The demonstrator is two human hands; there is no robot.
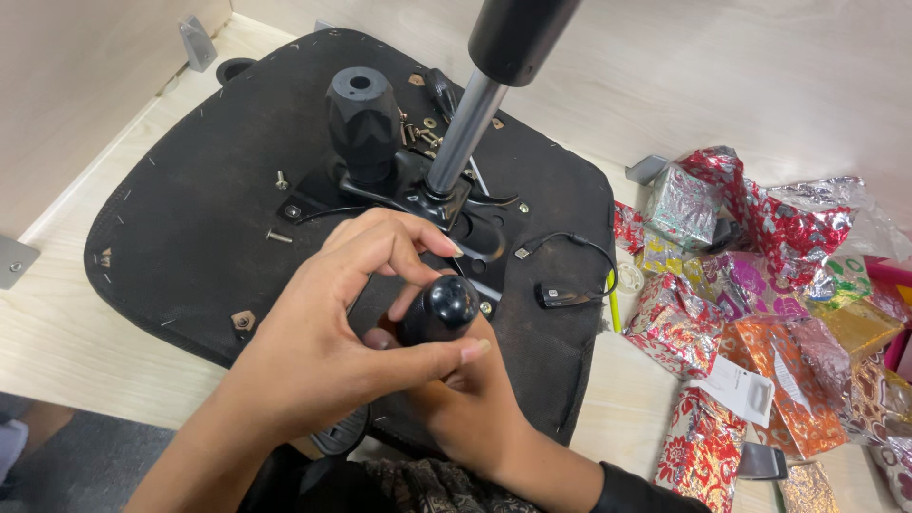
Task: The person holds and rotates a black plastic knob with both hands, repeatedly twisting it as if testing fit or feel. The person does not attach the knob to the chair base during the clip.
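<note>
While your left hand (323,332) and right hand (475,399) grip the black knob (439,307), loose screws (423,128) lie unfitted on the seat base (180,228).

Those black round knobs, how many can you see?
2. One tall ribbed knob stands upright on the metal mechanism on the upturned seat base. The other, a glossy knob, is gripped between both hands. Others may be hidden.
</note>
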